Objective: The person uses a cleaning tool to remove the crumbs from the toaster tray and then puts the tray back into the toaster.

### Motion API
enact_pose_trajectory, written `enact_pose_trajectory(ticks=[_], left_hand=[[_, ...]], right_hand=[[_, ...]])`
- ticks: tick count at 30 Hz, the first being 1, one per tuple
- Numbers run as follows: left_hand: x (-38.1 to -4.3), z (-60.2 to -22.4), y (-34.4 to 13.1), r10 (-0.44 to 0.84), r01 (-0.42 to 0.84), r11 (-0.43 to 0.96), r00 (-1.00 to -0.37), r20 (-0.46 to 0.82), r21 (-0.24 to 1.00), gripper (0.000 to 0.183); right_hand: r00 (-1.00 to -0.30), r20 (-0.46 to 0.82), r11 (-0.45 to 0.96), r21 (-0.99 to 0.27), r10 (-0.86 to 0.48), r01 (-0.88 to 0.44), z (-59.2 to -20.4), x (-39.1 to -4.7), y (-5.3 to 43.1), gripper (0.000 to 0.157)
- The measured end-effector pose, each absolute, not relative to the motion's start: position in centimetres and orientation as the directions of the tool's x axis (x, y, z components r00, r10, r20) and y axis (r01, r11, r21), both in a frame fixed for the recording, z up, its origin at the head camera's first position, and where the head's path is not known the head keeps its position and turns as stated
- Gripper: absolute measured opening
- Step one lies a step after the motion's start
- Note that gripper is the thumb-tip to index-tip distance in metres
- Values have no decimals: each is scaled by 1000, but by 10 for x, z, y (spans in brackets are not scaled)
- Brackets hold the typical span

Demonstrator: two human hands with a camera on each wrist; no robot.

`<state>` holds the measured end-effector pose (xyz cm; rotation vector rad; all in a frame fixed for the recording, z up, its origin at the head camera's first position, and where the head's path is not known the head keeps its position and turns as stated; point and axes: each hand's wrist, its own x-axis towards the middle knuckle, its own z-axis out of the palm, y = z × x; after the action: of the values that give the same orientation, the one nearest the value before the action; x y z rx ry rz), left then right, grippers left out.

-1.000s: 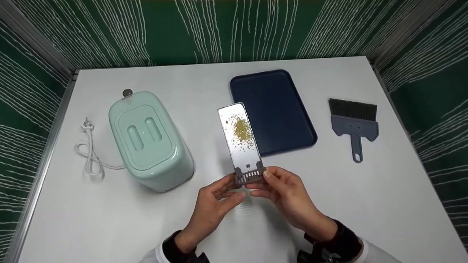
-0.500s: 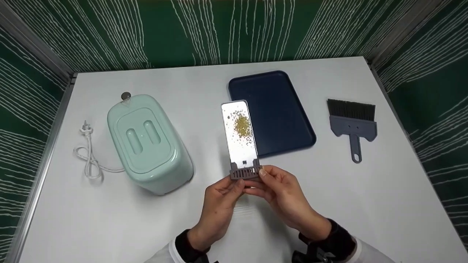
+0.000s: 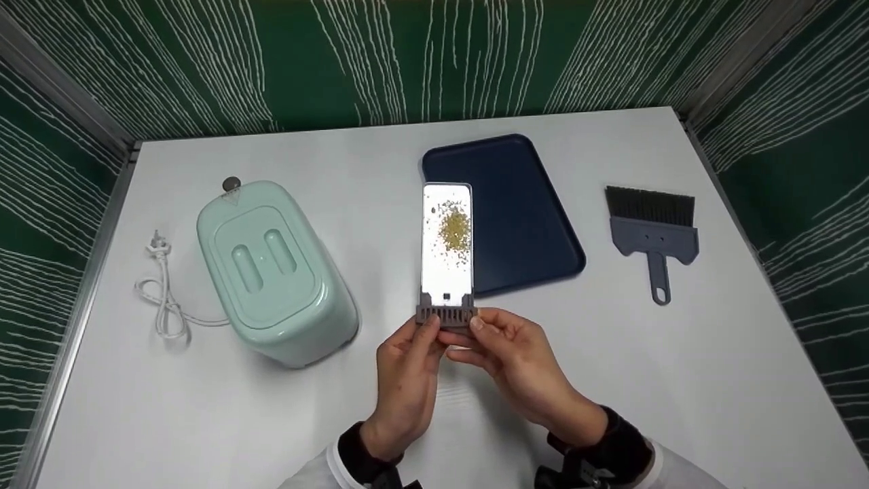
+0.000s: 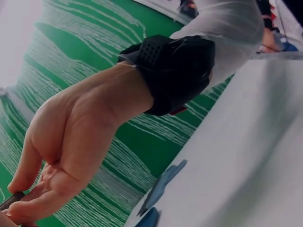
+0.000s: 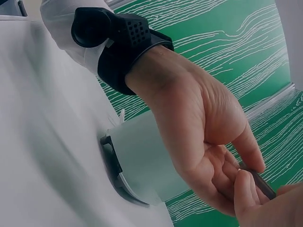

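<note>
L hand (image 3: 407,387) & R hand (image 3: 521,360) both pinch metal tray (image 3: 445,280) by its grey end, held approx. over mid bench (image 3: 339,163) (yellow crumbs (image 3: 455,229) on it). Blue tray (image 3: 526,224) nr back edge; toaster (image 3: 271,272) twd L edge; brush (image 3: 654,234) nr R edge.

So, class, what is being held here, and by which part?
The narrow tray, gripped at its grey slotted end by the left hand and right hand.

"Any lettering you can read from here?"

"None. There are pale marks on the right black wristband (image 3: 616,440), but they're too small for me to make out."
</note>
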<state>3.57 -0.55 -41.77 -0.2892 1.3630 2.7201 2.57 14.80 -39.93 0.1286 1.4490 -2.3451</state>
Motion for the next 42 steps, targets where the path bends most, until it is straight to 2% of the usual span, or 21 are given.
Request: enact_pose_trajectory(ticks=[4, 12, 20, 27, 31, 35, 42], left_hand=[[31, -416, -8, -40, -149, -597, -976, -214, 789, 33], [22, -415, -15, -85, -110, -594, -977, -197, 797, 36], [14, -412, -25, -102, -114, -568, -973, -207, 815, 37], [9, -409, -30, -122, -82, -578, -975, -185, 812, 36], [6, -408, -31, -138, -69, -590, -973, -185, 804, 36], [3, -406, -31, -149, -60, -599, -972, -184, 799, 37], [-2, -402, -29, -181, -22, -632, -968, -175, 775, 37]], right_hand=[[-922, -255, -340, -873, -291, 349, -402, 26, 150, 37], [-936, -194, -198, -946, -294, 258, -406, 23, 161, 32], [-970, -137, -95, -983, -201, 158, -413, 7, 185, 30], [-997, -49, 67, -997, -61, 45, -420, -12, 212, 25], [-999, 50, 262, -964, 14, -45, -428, -22, 230, 26], [-986, 158, 472, -874, 50, -116, -439, -30, 247, 30], [-967, 241, 625, -769, 84, -137, -457, -50, 269, 31]])
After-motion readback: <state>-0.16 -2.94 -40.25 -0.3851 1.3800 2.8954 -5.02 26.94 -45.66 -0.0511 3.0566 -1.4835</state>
